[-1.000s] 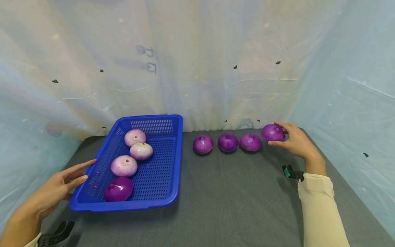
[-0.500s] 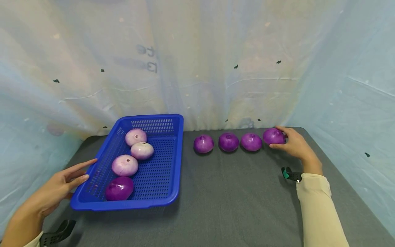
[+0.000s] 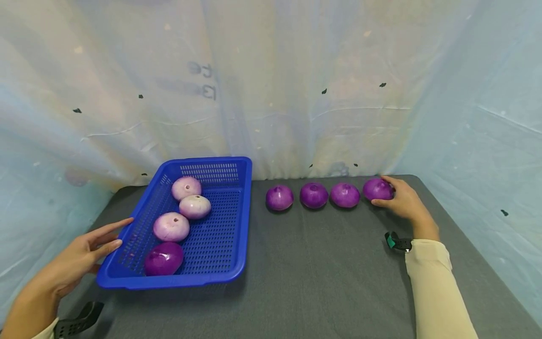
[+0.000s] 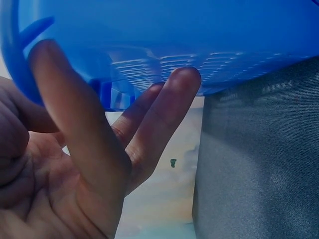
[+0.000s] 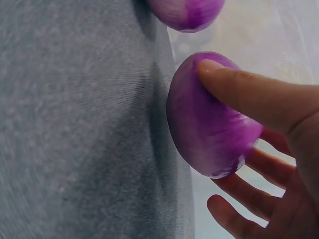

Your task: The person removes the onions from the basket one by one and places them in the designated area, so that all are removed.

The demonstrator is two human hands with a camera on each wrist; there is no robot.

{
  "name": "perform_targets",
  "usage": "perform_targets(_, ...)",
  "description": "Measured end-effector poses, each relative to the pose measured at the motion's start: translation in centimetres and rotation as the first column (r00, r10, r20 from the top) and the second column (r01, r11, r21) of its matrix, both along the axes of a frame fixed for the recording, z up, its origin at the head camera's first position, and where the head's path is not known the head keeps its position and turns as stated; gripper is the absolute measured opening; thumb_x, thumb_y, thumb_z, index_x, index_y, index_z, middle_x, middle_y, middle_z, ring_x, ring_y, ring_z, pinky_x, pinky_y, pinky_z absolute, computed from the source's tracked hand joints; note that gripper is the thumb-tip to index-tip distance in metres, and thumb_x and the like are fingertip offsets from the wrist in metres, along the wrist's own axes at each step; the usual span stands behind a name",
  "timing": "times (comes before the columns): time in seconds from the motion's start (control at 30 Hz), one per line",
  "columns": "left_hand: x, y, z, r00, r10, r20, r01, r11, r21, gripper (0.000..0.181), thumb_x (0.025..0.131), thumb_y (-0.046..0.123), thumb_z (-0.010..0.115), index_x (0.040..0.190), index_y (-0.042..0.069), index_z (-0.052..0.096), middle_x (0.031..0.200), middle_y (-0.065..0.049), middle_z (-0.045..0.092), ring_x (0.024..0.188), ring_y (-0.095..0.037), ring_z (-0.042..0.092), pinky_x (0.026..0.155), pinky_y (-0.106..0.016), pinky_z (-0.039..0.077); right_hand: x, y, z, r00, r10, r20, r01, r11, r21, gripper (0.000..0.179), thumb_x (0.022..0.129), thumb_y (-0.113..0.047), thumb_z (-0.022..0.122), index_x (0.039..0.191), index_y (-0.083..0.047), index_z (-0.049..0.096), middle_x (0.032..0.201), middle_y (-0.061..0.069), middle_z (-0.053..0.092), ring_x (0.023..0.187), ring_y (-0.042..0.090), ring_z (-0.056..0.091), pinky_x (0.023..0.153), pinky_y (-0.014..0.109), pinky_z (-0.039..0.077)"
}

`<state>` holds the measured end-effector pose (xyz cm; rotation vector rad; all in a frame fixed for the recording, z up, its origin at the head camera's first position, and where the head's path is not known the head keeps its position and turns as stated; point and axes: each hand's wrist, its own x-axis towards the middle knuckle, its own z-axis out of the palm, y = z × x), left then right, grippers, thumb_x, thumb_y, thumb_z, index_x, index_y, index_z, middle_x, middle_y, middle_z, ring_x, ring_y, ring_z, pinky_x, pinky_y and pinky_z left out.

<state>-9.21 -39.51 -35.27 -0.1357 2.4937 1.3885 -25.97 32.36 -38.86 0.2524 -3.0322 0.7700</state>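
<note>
Gripping an onion, the right hand curls; the left, outspread, touches a basket.

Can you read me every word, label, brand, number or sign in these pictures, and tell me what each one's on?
"13", perhaps, though too faint to be sure: the lower mark on the back sheet.
Upper mark, same sheet: one or two characters, too blurred to read.
Basket, onions, wrist straps: no text I can make out.
</note>
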Motion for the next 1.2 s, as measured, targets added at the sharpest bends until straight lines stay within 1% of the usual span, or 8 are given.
perform_targets(0.1, 0.0, 0.0, 0.0, 1.0, 0.002, -0.003, -0.002, 1.0, 0.005, 0.063, 0.106, 0.036, 0.046, 0.161, 0.022, 0.018, 0.132, -0.009, 0.062, 0.094, -0.017, 0.072, 0.071, -0.046, 0.061, -0.1, 0.0, -0.2, 1.0, -0.013, 0.012, 0.013, 1.0, 0.002, 0.092, 0.088, -0.037, 0.075, 0.154, 0.003, 0.026, 0.147, 0.042, 0.029, 0.133, 0.058, 0.032, 0.105, 0.072, 0.031)
perform_targets(0.2, 0.0, 0.0, 0.0, 1.0, 0.004, -0.003, -0.004, 1.0, 0.006, 0.063, 0.106, 0.036, 0.046, 0.161, 0.022, 0.018, 0.131, -0.007, 0.063, 0.093, -0.018, 0.073, 0.071, -0.046, 0.061, -0.2, 0.0, -0.5, 0.999, -0.027, 0.024, 0.027, 1.0, -0.001, 0.092, 0.089, -0.038, 0.075, 0.155, 0.003, 0.025, 0.147, 0.041, 0.029, 0.132, 0.058, 0.033, 0.105, 0.073, 0.032)
perform_targets(0.4, 0.0, 0.1, 0.0, 1.0, 0.005, -0.001, -0.005, 1.0, -0.01, 0.064, 0.106, 0.036, 0.045, 0.161, 0.019, 0.017, 0.135, -0.025, 0.059, 0.093, -0.02, 0.073, 0.07, -0.046, 0.061, -0.3, 0.1, -1.0, 0.999, -0.037, 0.021, 0.037, 0.999, -0.018, 0.091, 0.089, -0.037, 0.074, 0.154, 0.003, 0.025, 0.146, 0.041, 0.03, 0.131, 0.057, 0.035, 0.104, 0.072, 0.033)
perform_targets(0.5, 0.0, 0.2, 0.0, 1.0, 0.007, -0.001, -0.007, 1.0, -0.016, 0.064, 0.106, 0.036, 0.045, 0.161, 0.018, 0.016, 0.136, -0.03, 0.056, 0.093, -0.02, 0.073, 0.07, -0.046, 0.061, -0.3, 0.1, -1.1, 0.999, -0.037, 0.016, 0.038, 0.999, -0.019, 0.092, 0.089, -0.04, 0.074, 0.154, 0.004, 0.026, 0.146, 0.041, 0.03, 0.132, 0.057, 0.034, 0.104, 0.072, 0.032)
perform_targets(0.77, 0.0, 0.0, 0.0, 1.0, 0.004, -0.002, -0.004, 1.0, 0.008, 0.063, 0.106, 0.035, 0.045, 0.161, 0.02, 0.017, 0.133, -0.017, 0.062, 0.093, -0.019, 0.073, 0.071, -0.047, 0.061, -0.2, 0.1, -0.9, 0.999, -0.042, 0.03, 0.042, 0.999, -0.01, 0.092, 0.09, -0.046, 0.07, 0.154, 0.004, 0.026, 0.147, 0.042, 0.028, 0.134, 0.058, 0.031, 0.105, 0.072, 0.032)
perform_targets(1.0, 0.0, 0.1, 0.0, 1.0, 0.007, -0.001, -0.007, 1.0, -0.004, 0.063, 0.106, 0.036, 0.045, 0.161, 0.02, 0.017, 0.135, -0.025, 0.058, 0.093, -0.02, 0.073, 0.07, -0.047, 0.061, -0.1, 0.2, -1.0, 0.999, -0.033, 0.036, 0.034, 0.999, -0.021, 0.094, 0.09, -0.047, 0.069, 0.155, 0.003, 0.024, 0.148, 0.042, 0.027, 0.135, 0.058, 0.03, 0.104, 0.072, 0.033)
perform_targets(1.1, 0.0, 0.1, 0.0, 1.0, 0.004, -0.002, -0.004, 1.0, 0.001, 0.063, 0.107, 0.035, 0.045, 0.161, 0.02, 0.016, 0.132, -0.02, 0.062, 0.093, -0.02, 0.073, 0.07, -0.046, 0.061, -0.1, 0.2, -1.0, 0.999, -0.036, 0.035, 0.037, 0.999, -0.026, 0.094, 0.091, -0.047, 0.069, 0.155, 0.003, 0.023, 0.148, 0.042, 0.027, 0.133, 0.058, 0.032, 0.103, 0.072, 0.034)
perform_targets(1.2, 0.0, 0.0, 0.0, 1.0, 0.0, 0.0, 0.0, 1.0, 0.015, 0.063, 0.107, 0.034, 0.045, 0.161, 0.02, 0.017, 0.126, -0.006, 0.066, 0.092, -0.018, 0.073, 0.07, -0.046, 0.061, 0.0, 0.3, -1.0, 0.999, -0.041, 0.034, 0.042, 0.999, -0.027, 0.094, 0.091, -0.047, 0.069, 0.155, 0.003, 0.022, 0.147, 0.042, 0.028, 0.131, 0.057, 0.035, 0.102, 0.072, 0.036)
